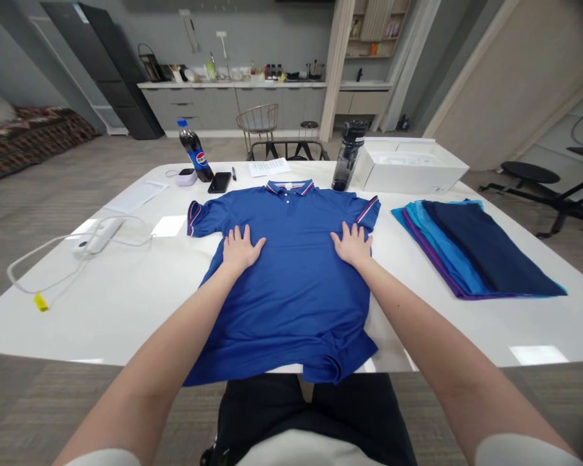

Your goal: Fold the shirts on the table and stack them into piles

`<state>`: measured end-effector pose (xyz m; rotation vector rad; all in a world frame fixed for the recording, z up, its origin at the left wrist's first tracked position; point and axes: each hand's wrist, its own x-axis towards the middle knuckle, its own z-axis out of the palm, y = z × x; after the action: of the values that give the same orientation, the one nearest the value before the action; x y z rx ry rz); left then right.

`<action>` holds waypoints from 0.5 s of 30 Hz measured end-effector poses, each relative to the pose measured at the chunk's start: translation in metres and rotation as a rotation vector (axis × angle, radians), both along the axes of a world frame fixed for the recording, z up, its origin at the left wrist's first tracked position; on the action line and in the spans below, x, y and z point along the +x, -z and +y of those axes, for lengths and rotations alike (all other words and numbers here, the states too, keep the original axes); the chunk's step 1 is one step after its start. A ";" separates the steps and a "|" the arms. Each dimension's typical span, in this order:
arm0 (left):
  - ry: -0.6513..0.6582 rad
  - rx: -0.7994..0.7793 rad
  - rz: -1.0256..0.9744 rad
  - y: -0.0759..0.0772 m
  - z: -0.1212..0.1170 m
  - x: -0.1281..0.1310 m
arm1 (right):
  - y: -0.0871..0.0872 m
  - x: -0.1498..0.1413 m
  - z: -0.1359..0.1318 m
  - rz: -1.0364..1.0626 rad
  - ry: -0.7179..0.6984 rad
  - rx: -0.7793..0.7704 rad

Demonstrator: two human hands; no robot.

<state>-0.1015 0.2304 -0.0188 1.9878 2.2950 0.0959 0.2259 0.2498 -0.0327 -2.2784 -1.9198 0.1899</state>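
A blue polo shirt (291,278) lies spread out, front side up, on the white table (140,291), its striped collar pointing away from me. My left hand (241,249) rests flat on the left side of its chest, fingers spread. On the opposite side, just below the right sleeve, my right hand (352,244) lies flat with fingers apart. Both hands touch the cloth and hold nothing. The shirt's bottom hem reaches the near table edge, and its right corner is curled and bunched up.
Folded blue and purple garments (490,249) are stacked at the right. Behind the shirt stand a cola bottle (194,152), a phone (219,182), a dark water bottle (348,158) and a white box (411,169). A white power strip (97,237) with a looping cable lies at the left.
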 end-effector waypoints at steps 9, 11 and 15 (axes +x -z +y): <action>0.155 0.138 0.048 -0.005 0.056 -0.011 | -0.004 0.010 0.073 0.040 -0.332 0.101; 0.128 0.081 -0.011 0.002 0.082 -0.032 | -0.003 0.022 0.090 0.049 -0.110 0.045; -0.162 0.008 -0.064 0.011 0.110 -0.082 | 0.000 0.048 0.104 0.011 0.394 0.045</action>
<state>-0.1839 0.3406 -0.0303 1.7720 2.4146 0.1786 0.2737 0.3534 -0.0324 -2.5554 -1.4135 0.1079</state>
